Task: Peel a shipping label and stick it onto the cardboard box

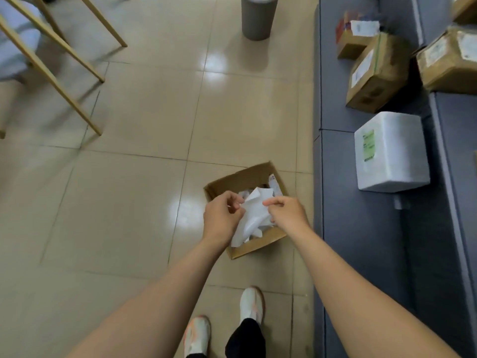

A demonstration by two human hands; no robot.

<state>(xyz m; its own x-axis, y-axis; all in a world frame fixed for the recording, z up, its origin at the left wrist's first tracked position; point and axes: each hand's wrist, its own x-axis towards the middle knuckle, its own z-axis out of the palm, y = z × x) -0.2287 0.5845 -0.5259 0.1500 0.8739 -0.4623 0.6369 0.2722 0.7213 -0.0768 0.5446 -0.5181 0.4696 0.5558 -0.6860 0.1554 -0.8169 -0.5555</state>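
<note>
Two bare forearms reach forward; the left hand (pixel 222 215) and right hand (pixel 287 211) each pinch a white label sheet (pixel 254 210) above an open cardboard box (pixel 258 241) of crumpled white paper (pixel 272 186) on the floor (pixel 129 177).

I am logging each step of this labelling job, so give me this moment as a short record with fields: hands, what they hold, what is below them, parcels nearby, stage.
left hand: grip shut on the white label sheet
right hand: pinches the same sheet at its other edge
below the hands: open cardboard box on the tiled floor, with white paper scraps inside
parcels nearby: brown cardboard boxes and a white foam box on the grey bench to the right
also in view: grey bin
stage: sheet in both hands; no label stuck on a box yet
</note>
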